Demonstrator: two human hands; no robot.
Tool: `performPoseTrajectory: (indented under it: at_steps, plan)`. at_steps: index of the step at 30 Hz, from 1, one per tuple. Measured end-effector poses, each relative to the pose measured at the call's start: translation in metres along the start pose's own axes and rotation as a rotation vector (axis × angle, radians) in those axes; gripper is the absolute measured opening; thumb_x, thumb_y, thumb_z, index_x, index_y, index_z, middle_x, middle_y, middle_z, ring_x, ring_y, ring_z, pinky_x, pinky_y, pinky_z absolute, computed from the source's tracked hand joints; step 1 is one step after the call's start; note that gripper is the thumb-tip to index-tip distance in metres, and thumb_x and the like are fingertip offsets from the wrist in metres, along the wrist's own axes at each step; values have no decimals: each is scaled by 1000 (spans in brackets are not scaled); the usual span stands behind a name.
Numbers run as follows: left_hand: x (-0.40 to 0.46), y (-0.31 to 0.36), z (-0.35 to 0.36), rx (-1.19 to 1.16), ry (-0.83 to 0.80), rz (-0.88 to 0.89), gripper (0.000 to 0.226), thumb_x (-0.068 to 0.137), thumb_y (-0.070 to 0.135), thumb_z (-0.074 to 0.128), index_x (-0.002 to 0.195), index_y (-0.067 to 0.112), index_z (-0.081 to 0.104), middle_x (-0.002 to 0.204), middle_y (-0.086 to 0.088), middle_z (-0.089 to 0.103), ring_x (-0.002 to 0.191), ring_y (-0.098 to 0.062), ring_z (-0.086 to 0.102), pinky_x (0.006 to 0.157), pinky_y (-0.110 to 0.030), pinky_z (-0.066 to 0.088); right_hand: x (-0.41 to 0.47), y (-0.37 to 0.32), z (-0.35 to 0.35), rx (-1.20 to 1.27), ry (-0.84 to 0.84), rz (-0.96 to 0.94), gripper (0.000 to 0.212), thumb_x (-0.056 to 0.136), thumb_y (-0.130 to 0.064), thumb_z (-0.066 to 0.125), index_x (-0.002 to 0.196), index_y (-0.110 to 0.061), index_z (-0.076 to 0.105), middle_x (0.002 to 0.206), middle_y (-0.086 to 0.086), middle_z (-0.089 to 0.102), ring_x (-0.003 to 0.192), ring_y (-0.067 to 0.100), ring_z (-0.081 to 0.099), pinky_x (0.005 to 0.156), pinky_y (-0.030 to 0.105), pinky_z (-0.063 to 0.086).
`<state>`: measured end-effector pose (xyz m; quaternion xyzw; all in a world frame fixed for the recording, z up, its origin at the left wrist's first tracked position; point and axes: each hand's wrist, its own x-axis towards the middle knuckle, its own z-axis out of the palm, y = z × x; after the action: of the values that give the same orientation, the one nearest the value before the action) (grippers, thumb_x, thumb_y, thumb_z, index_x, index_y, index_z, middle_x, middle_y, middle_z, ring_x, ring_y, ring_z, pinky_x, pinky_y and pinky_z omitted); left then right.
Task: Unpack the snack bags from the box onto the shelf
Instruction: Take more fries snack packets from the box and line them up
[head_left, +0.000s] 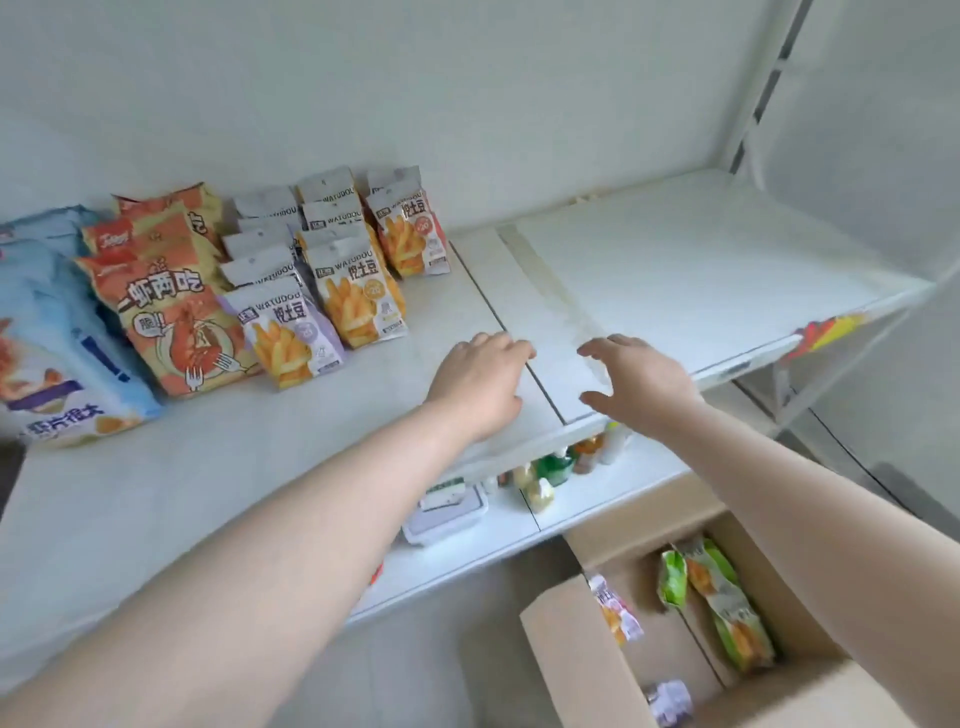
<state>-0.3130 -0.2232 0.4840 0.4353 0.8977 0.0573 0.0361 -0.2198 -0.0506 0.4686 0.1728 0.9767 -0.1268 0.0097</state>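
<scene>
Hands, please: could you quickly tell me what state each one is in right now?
Left hand: open, empty, over the shelf.
Right hand: open, fingers spread, holding nothing.

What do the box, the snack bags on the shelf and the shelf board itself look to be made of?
Box: plain brown cardboard, matte, with folded flaps. Snack bags: thin printed plastic film, slightly glossy, with crimped top seals. Shelf: smooth white panels meeting at seams, probably painted metal or laminate; unclear which.

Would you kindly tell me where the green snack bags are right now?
In the head view, the green snack bags lie inside the open cardboard box at lower right, below the shelf and under the right forearm.
</scene>
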Motion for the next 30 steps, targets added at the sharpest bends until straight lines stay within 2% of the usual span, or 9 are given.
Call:
performPoseTrajectory:
  at_steps: [6,9,12,16,21,26,30]
  plan:
    - [-91,97,40,28,-8,115,52,84,19,57,135,22,44,132,-2,50,126,-25,42,101,-35,33,-151,19,9,-100,-108,103,60,87,-40,65,140,-21,43,136,3,51,128,25,46,91,40,50]
    - [-134,133,79,35,-122,140,53,84,17,57,135,20,43,131,-4,50,128,-27,41,104,-37,33,-218,32,35,-103,-181,205,63,86,-35,64,144,-23,40,139,3,49,130,25,43,94,37,45]
    - [-174,159,110,19,-236,150,54,83,15,57,135,19,43,131,-5,50,125,-27,44,102,-36,33,-282,43,61,-50,-247,306,56,88,-34,62,139,-19,45,133,4,51,128,27,46,92,36,43]
    - [-221,190,138,20,-346,150,52,84,17,57,134,20,43,131,-6,50,124,-28,45,99,-36,34,-354,62,82,-39,-334,340,69,87,-40,67,146,-21,38,136,4,49,128,26,44,90,36,44]
    - [-238,231,155,47,-390,170,49,84,22,58,131,20,43,131,-7,50,123,-28,46,96,-36,36,-402,96,92,-17,-336,348,70,88,-40,66,147,-21,35,133,3,50,128,23,44,80,32,41]
    - [-234,289,182,21,-420,126,56,86,23,56,139,20,40,137,-5,47,129,-26,41,98,-35,35,-429,163,95,-12,-356,313,69,87,-42,67,146,-22,36,130,2,52,122,23,49,74,30,40]
    - [-229,348,211,-10,-475,20,62,84,30,59,141,22,37,135,-6,49,126,-28,44,99,-36,36,-444,234,93,11,-395,272,65,87,-43,67,142,-22,40,134,1,52,122,24,49,77,33,48]
